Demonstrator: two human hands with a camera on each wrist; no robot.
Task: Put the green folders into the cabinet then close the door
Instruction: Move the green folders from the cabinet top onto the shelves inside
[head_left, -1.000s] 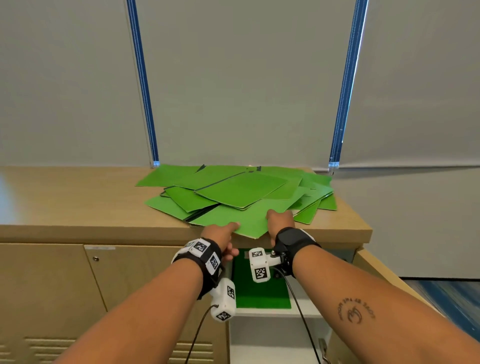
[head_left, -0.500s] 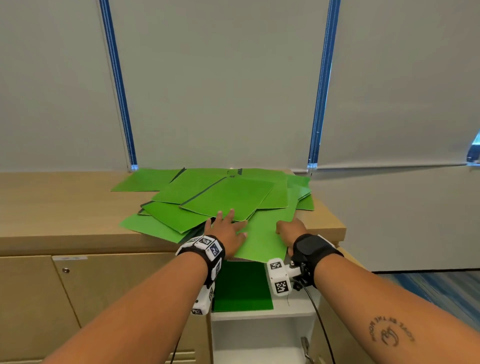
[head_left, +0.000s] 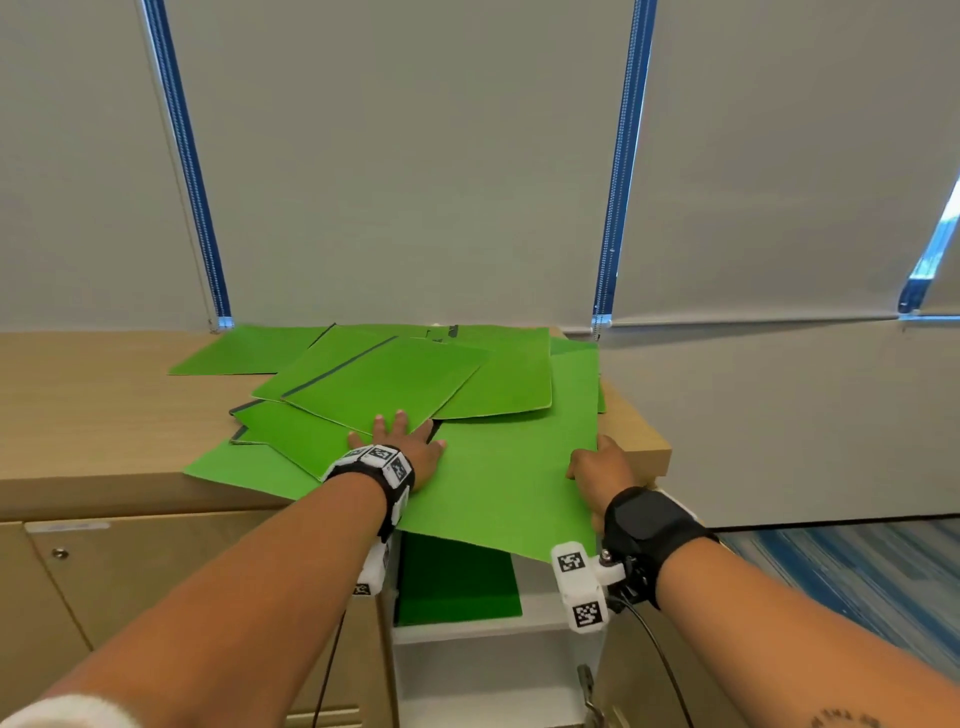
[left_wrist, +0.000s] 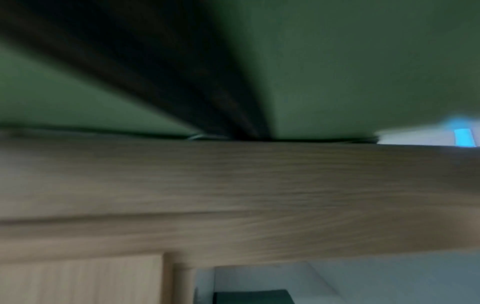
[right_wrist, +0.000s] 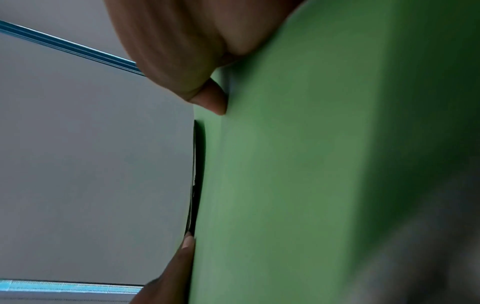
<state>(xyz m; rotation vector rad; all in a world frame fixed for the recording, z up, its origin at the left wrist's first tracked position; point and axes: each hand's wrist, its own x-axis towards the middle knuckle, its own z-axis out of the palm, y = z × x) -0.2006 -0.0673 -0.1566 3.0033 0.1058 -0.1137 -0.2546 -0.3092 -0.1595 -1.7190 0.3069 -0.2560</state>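
- My right hand (head_left: 597, 467) grips the right edge of the large green folder (head_left: 509, 478), thumb on top and fingers (right_wrist: 187, 244) curled underneath, as the right wrist view shows.
- My left hand (head_left: 402, 444) lies spread and flat, palm down, on the folder's left part, fingertips reaching onto the next overlapping sheet.
- Below my wrists, the near edge of this folder overhangs the cabinet top (head_left: 93, 415), and under it the cabinet (head_left: 467, 670) stands open with a green stack (head_left: 457, 582) already on its white shelf.
- Past my fingertips the pile of green folders (head_left: 395, 379) lies fanned and overlapped across the top, back to the wall.
- I judge the folder light, thin and bendy, with a smooth face that slides easily over its neighbours; held by one edge alone it would sag.
- I judge the best hold is at both side edges near the overhang, thumbs on top, so it stays level going down to the shelf.
- The left wrist view is blurred and shows only green undersides and the wooden edge.
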